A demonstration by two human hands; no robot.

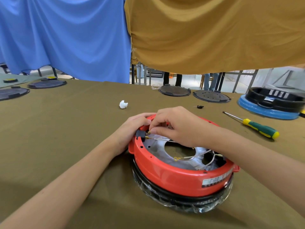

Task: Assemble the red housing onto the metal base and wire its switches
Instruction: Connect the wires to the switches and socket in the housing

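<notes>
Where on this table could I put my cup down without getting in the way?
Bare cloth lies on the left, between the black discs and the left forearm, and nearer the front left edge. It is crowded on the right: screwdriver, blue-rimmed unit, and both hands at the red housing.

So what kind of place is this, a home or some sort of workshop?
Most likely a small-appliance assembly workshop. A person's hands are wiring a red housing on a cloth-covered bench, a screwdriver lies ready, and matching black round covers wait in rows.
</notes>
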